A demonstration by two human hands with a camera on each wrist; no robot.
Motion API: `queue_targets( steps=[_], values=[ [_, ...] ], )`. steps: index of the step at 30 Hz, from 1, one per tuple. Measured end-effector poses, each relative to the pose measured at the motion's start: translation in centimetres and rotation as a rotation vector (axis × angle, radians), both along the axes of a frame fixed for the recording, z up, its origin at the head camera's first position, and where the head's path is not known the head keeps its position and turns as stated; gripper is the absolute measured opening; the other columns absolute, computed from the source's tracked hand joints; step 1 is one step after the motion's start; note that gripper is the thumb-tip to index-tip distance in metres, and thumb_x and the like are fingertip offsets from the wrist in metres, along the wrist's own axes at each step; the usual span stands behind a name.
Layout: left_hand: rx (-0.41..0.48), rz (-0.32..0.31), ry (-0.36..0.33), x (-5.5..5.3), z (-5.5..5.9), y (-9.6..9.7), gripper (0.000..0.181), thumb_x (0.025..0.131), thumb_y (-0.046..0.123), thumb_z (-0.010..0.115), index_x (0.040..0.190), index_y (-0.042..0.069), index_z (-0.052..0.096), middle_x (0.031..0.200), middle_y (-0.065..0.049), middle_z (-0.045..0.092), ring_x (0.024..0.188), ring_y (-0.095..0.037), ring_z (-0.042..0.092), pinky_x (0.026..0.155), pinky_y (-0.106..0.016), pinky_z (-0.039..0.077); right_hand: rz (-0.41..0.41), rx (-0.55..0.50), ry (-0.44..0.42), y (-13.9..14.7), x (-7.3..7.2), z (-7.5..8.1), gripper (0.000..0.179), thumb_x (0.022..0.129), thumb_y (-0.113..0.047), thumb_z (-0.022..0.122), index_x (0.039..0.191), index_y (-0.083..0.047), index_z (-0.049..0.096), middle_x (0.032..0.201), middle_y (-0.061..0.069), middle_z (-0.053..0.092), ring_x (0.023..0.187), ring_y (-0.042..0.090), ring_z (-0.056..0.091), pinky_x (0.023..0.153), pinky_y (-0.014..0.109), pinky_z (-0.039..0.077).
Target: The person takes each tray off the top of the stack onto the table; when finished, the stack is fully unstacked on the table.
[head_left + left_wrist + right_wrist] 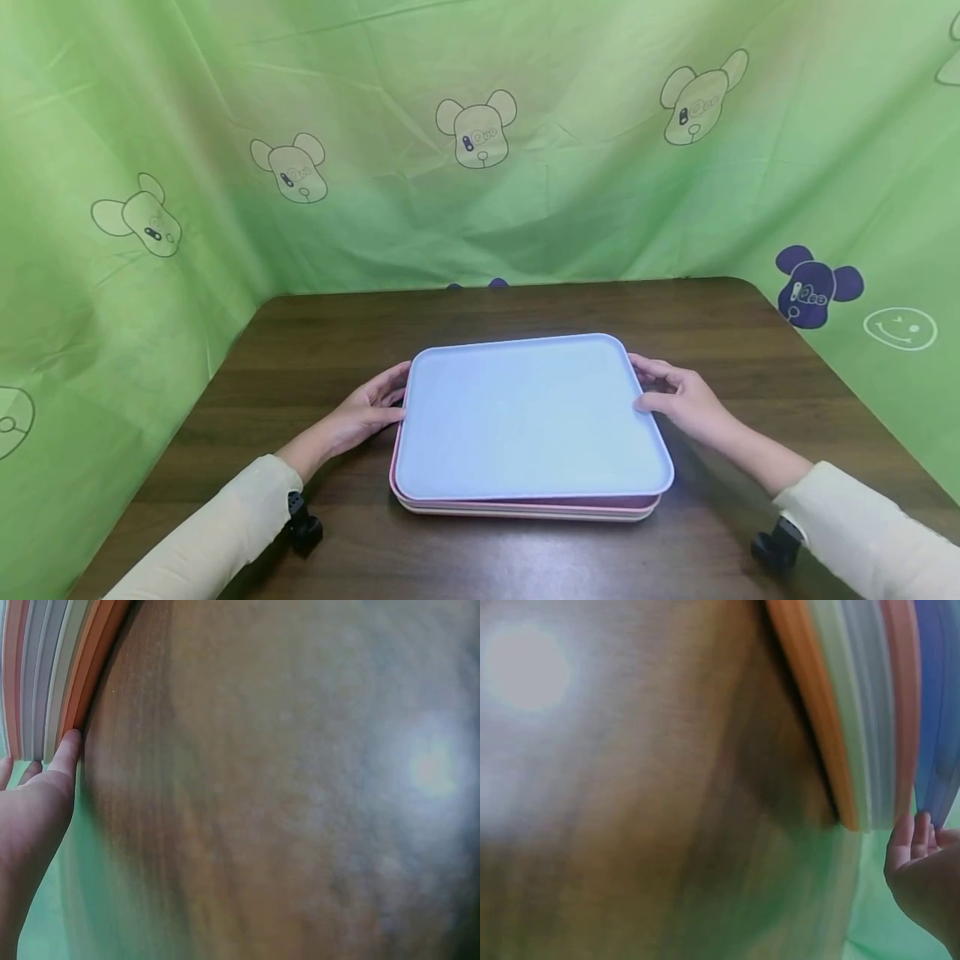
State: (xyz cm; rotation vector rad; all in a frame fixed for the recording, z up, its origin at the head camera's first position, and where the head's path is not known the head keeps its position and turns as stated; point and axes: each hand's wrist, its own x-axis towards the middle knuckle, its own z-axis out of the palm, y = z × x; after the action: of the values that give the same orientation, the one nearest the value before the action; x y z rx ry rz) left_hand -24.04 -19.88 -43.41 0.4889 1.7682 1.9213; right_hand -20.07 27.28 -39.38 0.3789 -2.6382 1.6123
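Note:
A light blue rectangular tray (525,417) lies on top of a stack of trays, tilted so that its right side stands up off the others. At its right edge my right hand (686,404) pinches it, thumb at the rim and fingers under it. Against the stack's left side rests my left hand (367,414), its fingers stretched along the edges. Below the blue tray a pink tray (901,712), greyish trays (877,712), a pale green tray (844,712) and an orange tray (817,712) show their edges. In the left wrist view a fingertip touches the orange tray (90,667).
The stack stands on a dark brown wooden table (315,333). A green curtain (375,217) with printed bear heads hangs behind and along both sides of the table. Light glares off the tabletop near the front.

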Motion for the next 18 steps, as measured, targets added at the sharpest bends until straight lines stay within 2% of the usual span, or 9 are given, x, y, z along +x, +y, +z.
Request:
queue_targets(
  steps=[6,12,18],
  values=[
    [-0.001,0.002,-0.009,0.1,0.2,0.1,0.082,0.091,0.001,0.065,0.156,0.009,0.016,0.160,-0.011,0.012,0.144,-0.032,0.016,0.108,-0.035,0.033,0.066,-0.076,-0.092,0.3,-0.6,1.0,0.065,0.084,0.003,0.066,0.141,0.013,0.038,0.134,0.036,0.046,0.098,-0.005,0.057,0.078,0.020,0.052],
    [0.001,-0.002,-0.004,0.2,0.2,0.1,0.081,0.091,0.002,0.064,0.156,0.008,0.015,0.160,-0.013,0.010,0.145,-0.033,0.015,0.108,-0.035,0.033,0.107,-0.057,-0.155,0.8,-1.1,1.3,0.067,0.086,-0.002,0.067,0.144,0.011,0.035,0.139,0.033,0.044,0.100,-0.001,0.058,0.081,0.023,0.052],
    [0.009,-0.004,-0.003,0.1,0.1,0.1,0.080,0.092,0.000,0.063,0.156,0.007,0.014,0.160,-0.014,0.010,0.145,-0.034,0.015,0.107,-0.035,0.034,0.151,-0.060,-0.202,0.9,-1.2,1.3,0.069,0.088,-0.002,0.064,0.147,0.009,0.030,0.142,0.034,0.039,0.116,0.028,0.056,0.081,0.029,0.053]
  ],
)
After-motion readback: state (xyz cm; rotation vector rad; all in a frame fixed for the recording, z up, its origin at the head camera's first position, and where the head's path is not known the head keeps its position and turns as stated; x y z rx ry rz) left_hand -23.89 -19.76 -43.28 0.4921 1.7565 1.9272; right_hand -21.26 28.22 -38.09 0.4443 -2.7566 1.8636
